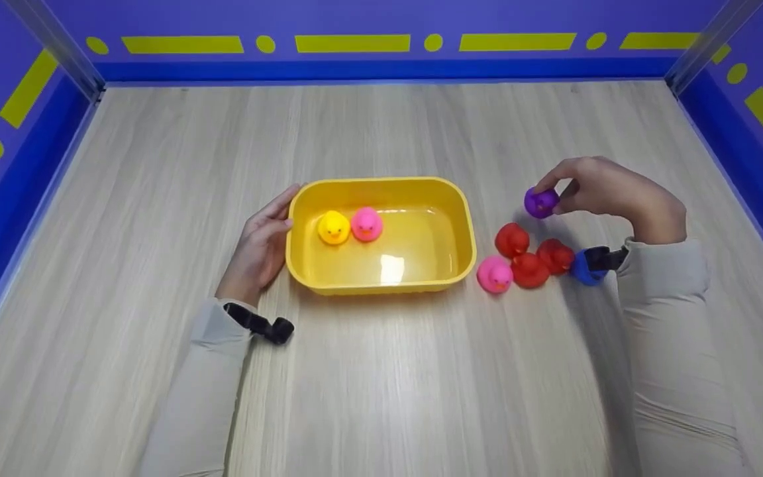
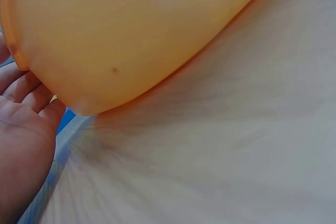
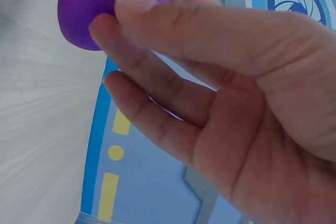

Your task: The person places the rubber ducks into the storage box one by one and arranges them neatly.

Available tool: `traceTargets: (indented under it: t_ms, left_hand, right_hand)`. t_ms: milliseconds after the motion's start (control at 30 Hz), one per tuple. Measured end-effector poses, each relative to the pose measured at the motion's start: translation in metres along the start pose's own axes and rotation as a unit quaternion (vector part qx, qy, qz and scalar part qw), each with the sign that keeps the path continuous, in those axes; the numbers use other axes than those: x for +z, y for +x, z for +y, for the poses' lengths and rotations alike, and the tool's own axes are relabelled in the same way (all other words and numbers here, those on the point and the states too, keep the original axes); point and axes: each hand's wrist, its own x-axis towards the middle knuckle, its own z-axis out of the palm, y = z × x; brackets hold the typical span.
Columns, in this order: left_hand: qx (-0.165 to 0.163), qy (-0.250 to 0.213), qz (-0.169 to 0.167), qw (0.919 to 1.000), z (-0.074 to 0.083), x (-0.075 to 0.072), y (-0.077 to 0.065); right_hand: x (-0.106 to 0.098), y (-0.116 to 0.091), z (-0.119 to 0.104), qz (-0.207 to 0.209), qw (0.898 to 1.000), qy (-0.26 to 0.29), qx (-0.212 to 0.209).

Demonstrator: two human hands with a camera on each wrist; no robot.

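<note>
My right hand [image 1: 610, 192] pinches a purple rubber duck [image 1: 540, 203] between thumb and fingers, to the right of a yellow tub [image 1: 381, 289]. Up close in the right wrist view, the thumb lies across the purple duck [image 3: 81, 17], and two lower fingers stay off it. At the tub's left end my left hand [image 1: 259, 248] holds the wall, thumb at the rim; its fingertips are hidden behind the tub in the left wrist view. Inside the tub, toward its left, sit a yellow duck [image 1: 334, 228] and a pink duck [image 1: 367, 224] side by side.
Right of the tub stand another pink duck [image 1: 495, 275], three red ducks [image 1: 530, 270] bunched together, and a blue duck [image 1: 585, 270] partly covered by the wrist camera [image 1: 603, 258]. Blue-purple panels with yellow marks [image 1: 353, 44] wall the wooden table [image 1: 368, 391] at back and sides.
</note>
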Motion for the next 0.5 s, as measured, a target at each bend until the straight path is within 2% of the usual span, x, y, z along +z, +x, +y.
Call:
traceTargets:
  t_ms: [500]
  left_hand:
    - [-0.014, 0.001, 0.0, 0.9999, 0.002, 0.001, 0.0]
  right_hand:
    - [-0.006, 0.002, -0.031, 0.019, 0.997, -0.028, -0.076]
